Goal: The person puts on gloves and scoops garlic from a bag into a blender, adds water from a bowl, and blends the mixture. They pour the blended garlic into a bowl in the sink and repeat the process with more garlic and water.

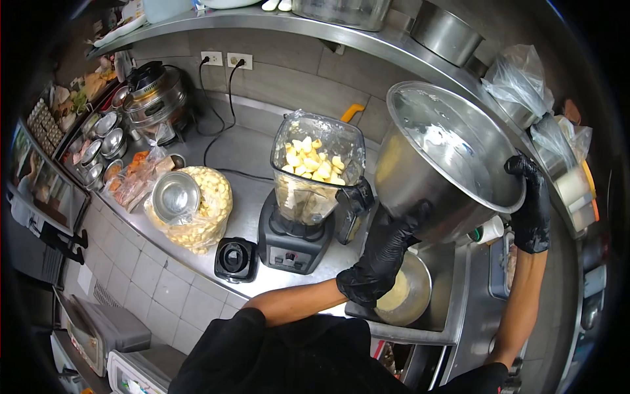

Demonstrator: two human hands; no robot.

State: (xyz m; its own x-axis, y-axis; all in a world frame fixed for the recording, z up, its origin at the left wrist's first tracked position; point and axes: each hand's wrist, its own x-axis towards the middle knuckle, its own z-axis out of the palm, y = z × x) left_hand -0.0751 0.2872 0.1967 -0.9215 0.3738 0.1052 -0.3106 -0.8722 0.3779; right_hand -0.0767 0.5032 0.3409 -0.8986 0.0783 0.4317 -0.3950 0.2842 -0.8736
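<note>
A large stainless steel pot (420, 177) is tilted over the sink, its mouth turned toward me. My right hand (530, 210), in a black glove, has its fingers wrapped over the pot's right rim. From below, my left hand (387, 253), gloved too, presses against the lower side of the pot with its thumb up along the wall. Under the pot, a metal bowl (420, 289) of pale yellow liquid sits in the sink. Left of the pot stands a blender (295, 230), its jar (308, 190) partly filled with peeled garlic cloves (312, 161).
A plastic bag of garlic cloves (209, 226) lies on the steel counter, with a small metal bowl (176, 197) on it. The black blender lid (236, 259) is at the front edge. A shelf (275, 26) runs above the counter. Cords (231, 111) hang from the wall outlets.
</note>
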